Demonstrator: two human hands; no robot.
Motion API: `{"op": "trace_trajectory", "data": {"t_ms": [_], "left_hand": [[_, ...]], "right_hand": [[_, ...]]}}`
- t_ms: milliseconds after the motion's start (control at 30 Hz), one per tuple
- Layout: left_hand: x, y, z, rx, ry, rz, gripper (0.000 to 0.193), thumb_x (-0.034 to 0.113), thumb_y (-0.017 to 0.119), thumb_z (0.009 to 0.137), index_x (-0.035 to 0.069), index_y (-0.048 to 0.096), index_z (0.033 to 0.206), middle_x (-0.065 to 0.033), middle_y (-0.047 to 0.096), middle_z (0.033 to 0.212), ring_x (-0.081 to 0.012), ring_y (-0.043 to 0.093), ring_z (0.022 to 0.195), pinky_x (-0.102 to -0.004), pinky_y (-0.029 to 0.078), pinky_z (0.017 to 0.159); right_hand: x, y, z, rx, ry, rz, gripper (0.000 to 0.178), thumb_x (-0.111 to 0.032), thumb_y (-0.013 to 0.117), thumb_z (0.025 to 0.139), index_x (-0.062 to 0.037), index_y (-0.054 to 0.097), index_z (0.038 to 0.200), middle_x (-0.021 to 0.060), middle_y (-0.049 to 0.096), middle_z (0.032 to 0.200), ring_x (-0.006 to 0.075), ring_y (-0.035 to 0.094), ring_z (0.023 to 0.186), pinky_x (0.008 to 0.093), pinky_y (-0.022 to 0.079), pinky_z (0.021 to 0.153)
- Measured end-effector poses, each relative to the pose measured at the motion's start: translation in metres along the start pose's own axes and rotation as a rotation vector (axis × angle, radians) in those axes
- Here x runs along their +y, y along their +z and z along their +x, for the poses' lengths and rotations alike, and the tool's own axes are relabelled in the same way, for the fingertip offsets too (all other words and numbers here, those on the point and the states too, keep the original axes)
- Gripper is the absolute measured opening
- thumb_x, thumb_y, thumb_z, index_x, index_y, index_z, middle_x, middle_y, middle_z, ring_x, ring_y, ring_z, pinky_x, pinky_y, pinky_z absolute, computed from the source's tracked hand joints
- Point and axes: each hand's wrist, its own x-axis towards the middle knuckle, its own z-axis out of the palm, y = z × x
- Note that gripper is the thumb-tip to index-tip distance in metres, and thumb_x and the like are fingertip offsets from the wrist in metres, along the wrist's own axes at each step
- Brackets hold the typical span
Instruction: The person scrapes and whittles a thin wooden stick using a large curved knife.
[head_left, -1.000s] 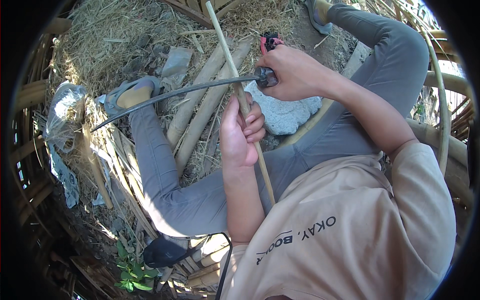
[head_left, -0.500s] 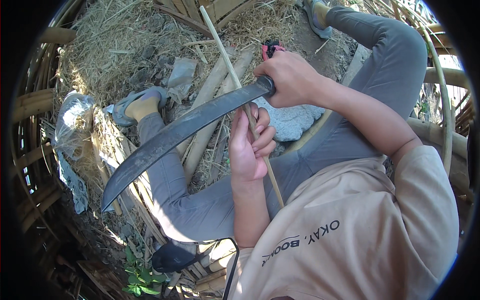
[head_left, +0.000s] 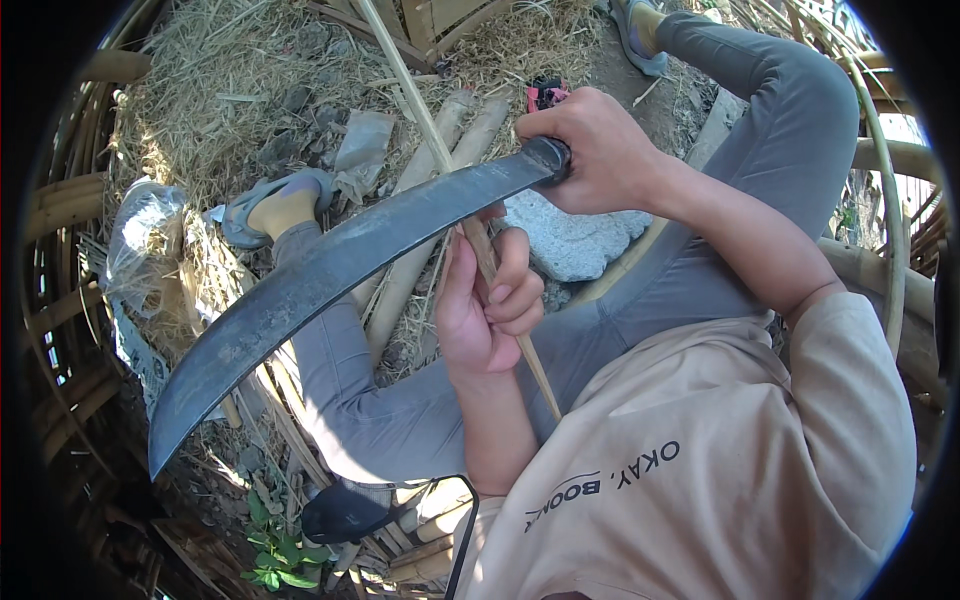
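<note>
My right hand [head_left: 605, 155] is closed round the handle of a machete [head_left: 320, 275], whose long dark curved blade reaches down to the left. The blade lies across a thin bamboo strip [head_left: 408, 85] close to the handle end and hides part of it. Just below the blade, my left hand [head_left: 492, 305] grips that strip between thumb and fingers. The strip slants from the top of the view down to my shirt front, where its lower end rests against or near the cloth.
Beyond my hands lie a grey stone [head_left: 570, 238], bamboo poles [head_left: 425, 205] and a pink-and-black object [head_left: 546, 95]. Straw [head_left: 220, 90] and a clear plastic bag [head_left: 148, 240] are at the left. A wooden crate [head_left: 445, 25] stands at the top, and bamboo walls [head_left: 65, 210] flank me.
The machete's tip has swung down and left, and its handle has shifted slightly right. My left hand has moved a little left, while the strip's upper end has gone up and left.
</note>
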Motion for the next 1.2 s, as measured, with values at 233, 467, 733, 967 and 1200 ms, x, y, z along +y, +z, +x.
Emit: {"op": "trace_trajectory", "data": {"t_ms": [233, 467, 733, 967, 1200], "left_hand": [[0.003, 0.007, 0.003, 0.114, 0.1, 0.477, 0.03, 0.033, 0.036, 0.109, 0.006, 0.044, 0.119, -0.0065, 0.047, 0.092, -0.0077, 0.047, 0.055, -0.0189, 0.032, 0.039], [0.002, 0.016, 0.004, 0.334, 0.141, 0.574, 0.03, 0.034, 0.036, 0.109, 0.005, 0.043, 0.116, -0.0077, 0.048, 0.092, -0.0162, 0.054, 0.084, -0.0237, 0.044, 0.051], [0.003, 0.003, 0.0, 0.181, 0.034, 0.211, 0.032, 0.033, 0.034, 0.109, 0.006, 0.047, 0.119, 0.0012, 0.038, 0.078, -0.0008, 0.024, 0.051, -0.0149, 0.019, 0.041], [-0.01, 0.011, 0.003, 0.452, 0.036, 0.601, 0.024, 0.029, 0.044, 0.107, 0.009, 0.051, 0.119, 0.005, 0.034, 0.074, -0.0007, 0.023, 0.052, -0.0167, 0.018, 0.042], [-0.03, 0.024, 0.007, 0.615, 0.053, 0.819, 0.022, 0.029, 0.045, 0.107, 0.012, 0.047, 0.12, 0.006, 0.036, 0.076, 0.0002, 0.027, 0.054, -0.0173, 0.019, 0.044]], "right_hand": [[0.002, -0.003, 0.002, 0.024, -0.012, -0.015, 0.015, -0.018, 0.069, 0.063, -0.007, 0.068, 0.073, 0.0148, 0.06, 0.059, 0.0379, 0.063, 0.063, 0.0459, 0.05, 0.058], [0.006, -0.008, 0.008, 0.032, 0.139, 0.03, 0.017, -0.021, 0.073, 0.072, -0.005, 0.068, 0.073, 0.013, 0.059, 0.057, 0.0351, 0.062, 0.059, 0.0432, 0.049, 0.057], [-0.003, 0.003, -0.002, -0.08, 0.042, 0.243, 0.026, -0.02, 0.076, 0.078, -0.0017, 0.062, 0.067, 0.0132, 0.05, 0.052, 0.0322, 0.052, 0.049, 0.0403, 0.04, 0.049], [-0.011, 0.009, -0.004, -0.162, 0.047, 0.015, 0.013, -0.015, 0.069, 0.064, -0.0049, 0.061, 0.064, 0.0158, 0.054, 0.054, 0.04, 0.058, 0.057, 0.0468, 0.047, 0.056], [-0.005, 0.014, -0.005, -0.124, 0.086, -0.112, 0.017, -0.014, 0.07, 0.057, -0.0052, 0.068, 0.072, 0.0177, 0.06, 0.062, 0.0405, 0.062, 0.069, 0.0486, 0.051, 0.063]]}}
